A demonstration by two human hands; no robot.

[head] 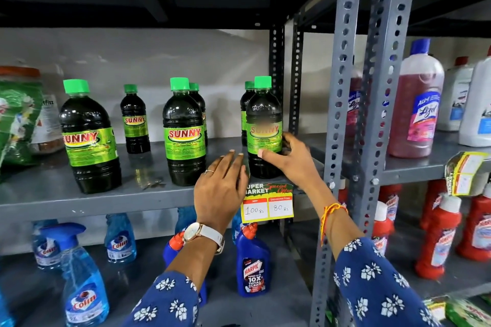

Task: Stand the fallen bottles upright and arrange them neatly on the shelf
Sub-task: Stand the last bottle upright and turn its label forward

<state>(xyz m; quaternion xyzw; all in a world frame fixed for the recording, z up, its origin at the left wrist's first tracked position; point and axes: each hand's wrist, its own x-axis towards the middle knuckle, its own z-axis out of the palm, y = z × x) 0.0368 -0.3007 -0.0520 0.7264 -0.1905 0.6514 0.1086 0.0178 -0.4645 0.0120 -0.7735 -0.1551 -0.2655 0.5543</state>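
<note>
Several dark Sunny bottles with green caps stand upright on the grey shelf point(53, 194). One large bottle point(89, 138) is at the left, a small one point(135, 119) behind it, another large one point(184, 133) in the middle with a bottle close behind it. At the right end stands a large Sunny bottle point(263, 125), with a smaller one point(245, 111) behind. My right hand point(288, 158) curls around the lower right side of that right-end bottle, thumb on its label. My left hand point(221, 187) is flat, fingers together, just left of the bottle's base.
A green packet point(16, 117) sits at the shelf's left end. A yellow price tag point(267, 207) hangs on the shelf edge below my hands. Grey slotted uprights point(342, 87) stand right of the bottle. Blue spray and Harpic bottles fill the lower shelf; pink Lizol point(417, 103) stands on the right rack.
</note>
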